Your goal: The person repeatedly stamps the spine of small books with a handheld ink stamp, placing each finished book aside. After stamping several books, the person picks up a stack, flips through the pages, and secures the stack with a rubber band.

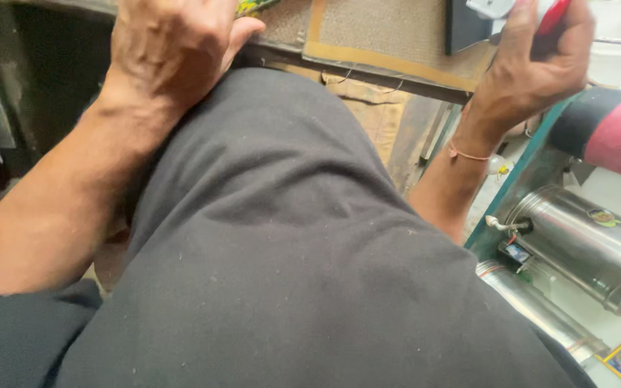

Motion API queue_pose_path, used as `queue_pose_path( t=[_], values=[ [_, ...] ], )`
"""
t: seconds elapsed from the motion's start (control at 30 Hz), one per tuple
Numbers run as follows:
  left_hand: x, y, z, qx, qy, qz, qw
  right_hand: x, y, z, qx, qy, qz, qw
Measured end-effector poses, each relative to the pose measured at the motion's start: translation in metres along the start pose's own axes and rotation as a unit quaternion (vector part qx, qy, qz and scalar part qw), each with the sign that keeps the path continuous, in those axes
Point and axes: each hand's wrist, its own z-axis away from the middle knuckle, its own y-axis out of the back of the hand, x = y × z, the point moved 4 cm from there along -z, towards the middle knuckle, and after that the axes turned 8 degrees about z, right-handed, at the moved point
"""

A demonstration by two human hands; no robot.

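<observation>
Red-handled tool (553,16) is getting clenched in the right hand (533,65); left hand (170,47) is resting curled, fingers grasping nothing, on the worktop (368,54) edge.

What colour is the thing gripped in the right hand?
Red: the object in the right hand shows bright red in the head view, mostly hidden by fingers.

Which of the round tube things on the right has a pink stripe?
The dark roll at the upper right, just below the right hand. The two shiny steel cylinders lower down are plain silver.
</observation>
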Motion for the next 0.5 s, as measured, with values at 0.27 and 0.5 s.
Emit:
queue_pose_path(
  t=[0.27, 0.5],
  values=[
    [-0.006, 0.009, 0.012, -0.052, -0.005, -0.056, 0.997, 0.03, 0.018, 0.023, 0.009, 0.045, 0.229, 0.972],
    [0.0, 0.008, 0.003, -0.041, 0.001, -0.094, 0.995, 0.004, 0.021, 0.021, 0.056, -0.014, 0.044, 0.997]
  ],
)
